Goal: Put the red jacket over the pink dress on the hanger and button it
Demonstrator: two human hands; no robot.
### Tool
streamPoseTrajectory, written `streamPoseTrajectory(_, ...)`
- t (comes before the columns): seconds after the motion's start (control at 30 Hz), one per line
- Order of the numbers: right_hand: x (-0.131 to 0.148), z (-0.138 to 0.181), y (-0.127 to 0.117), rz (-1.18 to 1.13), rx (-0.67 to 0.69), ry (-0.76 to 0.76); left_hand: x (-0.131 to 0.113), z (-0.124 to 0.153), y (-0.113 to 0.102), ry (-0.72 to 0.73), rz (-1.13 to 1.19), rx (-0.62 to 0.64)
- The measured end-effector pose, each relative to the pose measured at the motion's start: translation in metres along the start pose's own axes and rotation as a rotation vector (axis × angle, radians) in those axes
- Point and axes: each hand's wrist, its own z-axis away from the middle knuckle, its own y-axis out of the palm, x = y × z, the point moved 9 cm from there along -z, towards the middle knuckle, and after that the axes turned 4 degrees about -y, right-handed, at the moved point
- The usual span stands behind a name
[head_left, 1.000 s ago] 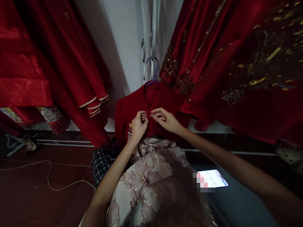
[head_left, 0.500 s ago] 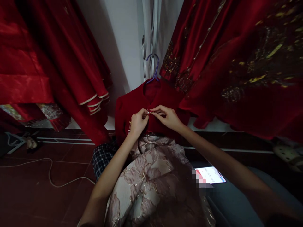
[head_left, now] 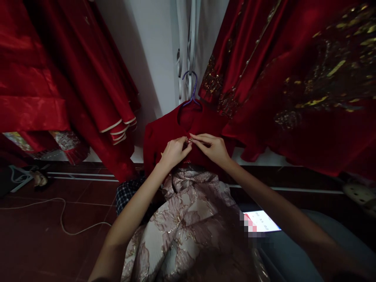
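Note:
A dark red jacket (head_left: 164,131) hangs in front of me on a purple hanger (head_left: 191,88). My left hand (head_left: 173,152) and my right hand (head_left: 213,149) meet at its front opening just below the collar. Both pinch a small pearly fastening (head_left: 190,140) between fingertips, fingers closed around it. Below the jacket a pale pink and gold floral skirt (head_left: 188,223) spreads toward me, under my forearms.
Red satin garments (head_left: 73,86) hang at the left, and red gold-embroidered ones (head_left: 293,78) at the right. A lit phone (head_left: 263,221) lies on a grey surface at the lower right. A white cable (head_left: 61,217) curls over the dark red floor tiles. Checked cloth (head_left: 127,192) shows beside the skirt.
Both hands stayed at the jacket's front and closed in tighter on the fastening; the fingertips now touch. The view shifted slightly.

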Motion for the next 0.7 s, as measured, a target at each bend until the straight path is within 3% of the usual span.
streamPoseTrajectory(0.37, -0.009, -0.001, -0.002, -0.085, 0.007, 0.052, 0.009, 0.001, 0.0, -0.07, 0.225, -0.003)
streamPoseTrajectory(0.7, -0.008, -0.002, 0.001, -0.064, -0.004, 0.028, 0.0, -0.004, -0.005, 0.029, 0.084, 0.004)
